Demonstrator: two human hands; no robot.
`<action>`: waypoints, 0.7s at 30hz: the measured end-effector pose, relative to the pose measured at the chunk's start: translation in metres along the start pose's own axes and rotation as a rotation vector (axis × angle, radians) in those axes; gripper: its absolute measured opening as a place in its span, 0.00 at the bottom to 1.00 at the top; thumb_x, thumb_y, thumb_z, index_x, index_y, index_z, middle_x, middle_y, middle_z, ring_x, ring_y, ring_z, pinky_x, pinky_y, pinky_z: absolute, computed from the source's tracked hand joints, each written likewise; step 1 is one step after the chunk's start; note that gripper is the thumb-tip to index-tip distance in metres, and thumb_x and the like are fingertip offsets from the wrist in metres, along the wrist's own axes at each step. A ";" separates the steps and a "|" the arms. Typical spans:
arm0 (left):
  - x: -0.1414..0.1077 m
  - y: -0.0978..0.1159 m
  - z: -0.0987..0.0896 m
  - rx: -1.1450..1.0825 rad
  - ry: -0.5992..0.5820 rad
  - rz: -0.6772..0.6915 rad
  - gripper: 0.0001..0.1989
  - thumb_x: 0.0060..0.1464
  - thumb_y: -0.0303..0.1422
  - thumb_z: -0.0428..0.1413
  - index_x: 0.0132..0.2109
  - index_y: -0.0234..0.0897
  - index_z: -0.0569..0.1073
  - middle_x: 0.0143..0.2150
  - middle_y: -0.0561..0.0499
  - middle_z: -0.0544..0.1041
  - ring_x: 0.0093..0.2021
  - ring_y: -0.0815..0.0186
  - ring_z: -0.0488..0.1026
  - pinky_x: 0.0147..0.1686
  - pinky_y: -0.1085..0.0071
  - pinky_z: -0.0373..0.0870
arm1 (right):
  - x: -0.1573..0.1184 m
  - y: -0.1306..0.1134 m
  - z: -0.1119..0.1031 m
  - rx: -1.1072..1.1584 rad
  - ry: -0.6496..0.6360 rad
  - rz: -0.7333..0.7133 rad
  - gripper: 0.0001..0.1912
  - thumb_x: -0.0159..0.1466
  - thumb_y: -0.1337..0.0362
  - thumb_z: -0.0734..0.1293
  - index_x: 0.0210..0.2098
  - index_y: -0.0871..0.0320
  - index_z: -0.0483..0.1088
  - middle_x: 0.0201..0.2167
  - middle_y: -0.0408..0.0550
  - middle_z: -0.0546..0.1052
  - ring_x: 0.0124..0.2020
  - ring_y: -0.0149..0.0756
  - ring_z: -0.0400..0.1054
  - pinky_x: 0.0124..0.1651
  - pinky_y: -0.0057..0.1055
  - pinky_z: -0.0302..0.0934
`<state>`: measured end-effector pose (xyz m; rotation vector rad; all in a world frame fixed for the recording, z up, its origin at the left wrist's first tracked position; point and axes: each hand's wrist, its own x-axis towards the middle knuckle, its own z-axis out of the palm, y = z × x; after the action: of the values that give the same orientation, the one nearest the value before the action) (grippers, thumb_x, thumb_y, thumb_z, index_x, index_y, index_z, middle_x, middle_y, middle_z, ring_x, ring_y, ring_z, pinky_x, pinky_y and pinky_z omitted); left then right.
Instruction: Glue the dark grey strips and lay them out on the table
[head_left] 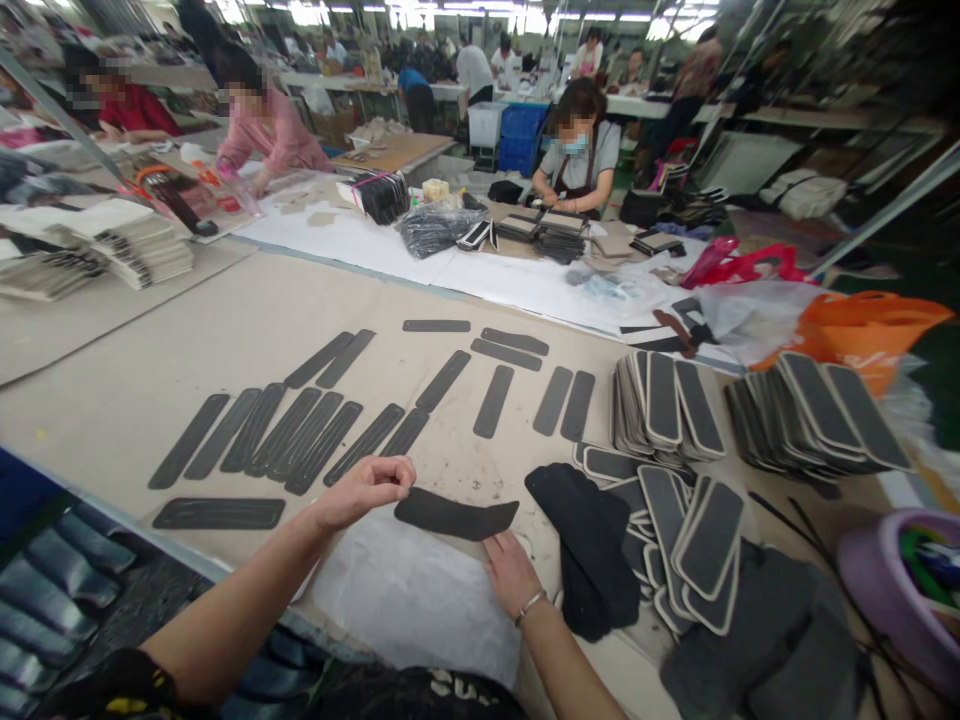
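Observation:
A dark rectangular fabric piece (456, 514) is stretched between my hands, slightly bowed, above the front of the table. My left hand (373, 484) pinches its left end, the fingers curled closed. At its lower right end, my right hand (511, 574), with a bracelet at the wrist, grips the edge; its fingertips are partly hidden. Beneath lies a pale translucent sheet (420, 590). Dark strips with stitched-looking outlines (217, 513) lie spread to the left and beyond. Close to my right hand is a pile of plain black pieces (589, 540).
Light-bordered dark pieces (705, 540) lie in a loose heap at right, with stacks (660, 400) of them behind. A purple tub (892, 590) and an orange bag (862, 330) stand far right. Across the table, a masked co-worker (577, 150) handles pieces.

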<state>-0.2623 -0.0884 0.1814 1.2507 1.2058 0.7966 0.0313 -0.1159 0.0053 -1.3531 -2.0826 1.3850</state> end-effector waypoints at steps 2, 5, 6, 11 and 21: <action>-0.007 -0.004 0.007 -0.027 0.006 -0.008 0.13 0.48 0.39 0.58 0.26 0.34 0.68 0.31 0.51 0.66 0.33 0.67 0.62 0.34 0.72 0.61 | 0.004 0.000 -0.001 0.216 0.088 0.073 0.24 0.54 0.71 0.63 0.51 0.55 0.70 0.56 0.52 0.69 0.61 0.42 0.56 0.66 0.44 0.45; -0.015 -0.010 0.017 -0.063 0.010 -0.040 0.13 0.48 0.39 0.58 0.26 0.34 0.68 0.31 0.51 0.66 0.32 0.67 0.62 0.33 0.72 0.60 | -0.001 0.008 -0.002 0.398 0.184 0.203 0.21 0.60 0.60 0.59 0.51 0.57 0.69 0.50 0.55 0.73 0.54 0.44 0.65 0.58 0.47 0.58; -0.018 -0.012 0.019 -0.067 0.016 -0.056 0.13 0.47 0.39 0.58 0.26 0.35 0.67 0.31 0.52 0.65 0.32 0.67 0.61 0.33 0.72 0.60 | -0.005 0.011 -0.003 0.470 0.204 0.248 0.22 0.60 0.57 0.58 0.51 0.58 0.68 0.47 0.56 0.75 0.50 0.44 0.68 0.54 0.47 0.62; -0.025 -0.032 0.027 -0.084 0.036 -0.120 0.12 0.46 0.38 0.58 0.24 0.35 0.66 0.29 0.52 0.65 0.32 0.67 0.61 0.33 0.72 0.60 | -0.036 0.015 -0.013 0.844 0.238 0.412 0.29 0.54 0.48 0.65 0.48 0.60 0.70 0.43 0.56 0.77 0.43 0.42 0.72 0.47 0.42 0.68; -0.030 -0.045 0.040 -0.208 -0.038 -0.172 0.11 0.43 0.37 0.59 0.23 0.34 0.67 0.27 0.53 0.63 0.29 0.68 0.59 0.30 0.73 0.57 | -0.039 -0.001 0.003 1.067 0.181 0.565 0.27 0.45 0.48 0.74 0.40 0.57 0.75 0.41 0.50 0.77 0.30 0.30 0.69 0.30 0.28 0.64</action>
<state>-0.2385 -0.1365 0.1406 0.9750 1.1511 0.7470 0.0487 -0.1494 0.0136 -1.4507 -0.5724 2.0179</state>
